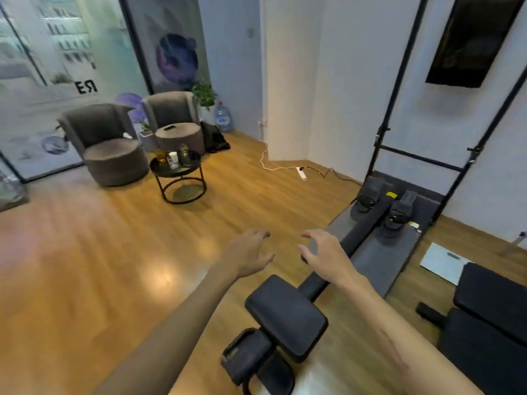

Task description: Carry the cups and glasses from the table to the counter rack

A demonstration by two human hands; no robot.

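Observation:
A small round black table (159, 166) stands far ahead on the left, in front of two grey armchairs. On it sit a white cup (172, 159), a clear glass (183, 154) and an amber glass (161, 157), small and blurred at this distance. My left hand (247, 252) and my right hand (323, 253) are stretched out in front of me over the wooden floor, both empty with fingers spread. They are well short of the table. No counter rack is in view.
A black rowing machine (288, 309) runs from below my arms toward the right wall. A power strip and cable (302, 173) lie on the floor by the wall corner. Two grey armchairs (111, 143), a plant and a water bottle (223, 116) stand behind the table.

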